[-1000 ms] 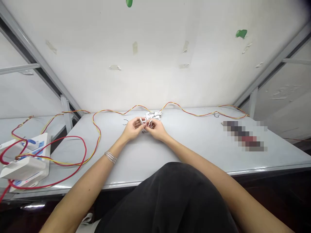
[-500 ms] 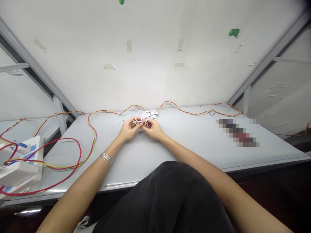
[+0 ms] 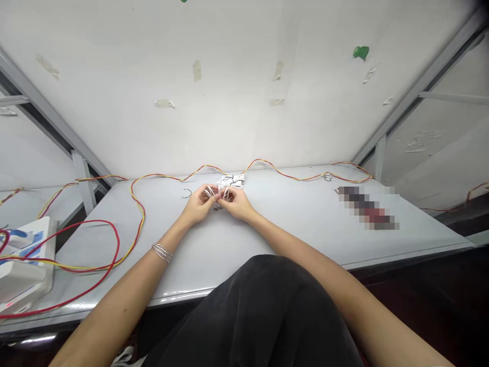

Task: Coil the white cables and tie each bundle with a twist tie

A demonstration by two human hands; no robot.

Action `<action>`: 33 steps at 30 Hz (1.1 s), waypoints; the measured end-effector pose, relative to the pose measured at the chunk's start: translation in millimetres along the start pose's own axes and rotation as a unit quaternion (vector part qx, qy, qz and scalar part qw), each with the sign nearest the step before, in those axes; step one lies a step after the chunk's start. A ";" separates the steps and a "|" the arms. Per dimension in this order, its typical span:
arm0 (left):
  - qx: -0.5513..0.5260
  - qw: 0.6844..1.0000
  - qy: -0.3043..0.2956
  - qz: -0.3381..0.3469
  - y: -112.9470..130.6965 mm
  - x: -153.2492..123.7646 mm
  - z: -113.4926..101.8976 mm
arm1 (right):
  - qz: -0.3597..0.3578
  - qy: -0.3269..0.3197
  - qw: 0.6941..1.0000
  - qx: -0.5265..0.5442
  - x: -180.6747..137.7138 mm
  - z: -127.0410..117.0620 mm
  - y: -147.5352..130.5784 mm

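Left hand (image 3: 199,205) and right hand (image 3: 237,204) both pinch a looped white cable (image 3: 226,194), fingertips close together, over the grey table (image 3: 290,224) toward its back edge, just in front of a tied white bundle (image 3: 237,179), red-yellow wire (image 3: 143,213) along the back, power strip (image 3: 46,255) well left.

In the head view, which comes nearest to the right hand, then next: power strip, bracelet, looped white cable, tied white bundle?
From the right hand:
1. looped white cable: in its fingers
2. tied white bundle: just beyond the fingers
3. bracelet: to the left, nearer the camera
4. power strip: far left
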State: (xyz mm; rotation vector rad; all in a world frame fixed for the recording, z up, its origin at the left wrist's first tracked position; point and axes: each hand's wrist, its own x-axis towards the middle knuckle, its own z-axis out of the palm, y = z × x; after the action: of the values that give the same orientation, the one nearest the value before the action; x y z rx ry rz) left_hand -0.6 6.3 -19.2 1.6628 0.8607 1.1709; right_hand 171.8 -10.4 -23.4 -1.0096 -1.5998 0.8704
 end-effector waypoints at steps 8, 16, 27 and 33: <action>0.024 0.999 0.030 -0.003 2.7 -0.3 -0.3 | 0.005 0.030 1.000 0.002 0.5 -0.1 1.3; -0.038 0.999 -0.025 -0.024 -2.5 0.7 -0.5 | 0.029 0.014 0.999 -0.012 1.2 -1.4 6.0; 0.041 0.998 -0.043 0.003 5.7 -4.5 2.1 | -0.051 -0.040 0.993 -0.103 0.4 -5.9 9.4; 0.131 0.990 -0.049 0.027 17.2 -7.2 3.1 | -0.048 -0.084 0.984 -0.148 -1.4 -6.2 0.2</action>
State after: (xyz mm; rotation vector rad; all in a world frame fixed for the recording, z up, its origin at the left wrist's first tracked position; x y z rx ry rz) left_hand 0.9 -7.1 -5.9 1.9504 0.9435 1.0375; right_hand 178.1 -11.3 -22.7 -1.0760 -1.9466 0.6786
